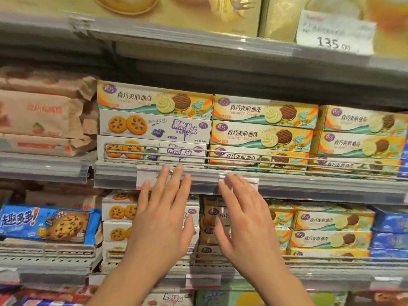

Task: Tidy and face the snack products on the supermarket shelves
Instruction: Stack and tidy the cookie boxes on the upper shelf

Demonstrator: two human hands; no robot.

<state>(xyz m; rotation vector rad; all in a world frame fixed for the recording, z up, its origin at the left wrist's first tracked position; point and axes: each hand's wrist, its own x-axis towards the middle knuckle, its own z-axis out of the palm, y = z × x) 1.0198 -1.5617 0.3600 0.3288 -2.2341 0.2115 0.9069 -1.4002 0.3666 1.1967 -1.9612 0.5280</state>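
Observation:
Both hands are raised in front of the shelves with fingers straight and spread, holding nothing. My left hand (162,214) reaches up to the price rail (309,186) of the middle shelf, below the white blueberry cookie boxes (154,127). Beside it, my right hand (245,217) has its fingertips at a white price tag (249,181) on that rail. A yellow sandwich cookie box (154,99) lies on top of the white stack. More yellow sandwich cookie boxes (262,131) are stacked to the right behind a wire guard (242,161).
Pink wrapped packs (39,115) fill the middle shelf at left. A blue chocolate chip cookie pack (48,224) lies on the lower shelf at left, with white and yellow boxes (331,230) beside it. Blue boxes (390,230) stand far right. A price card (333,34) hangs on the top shelf.

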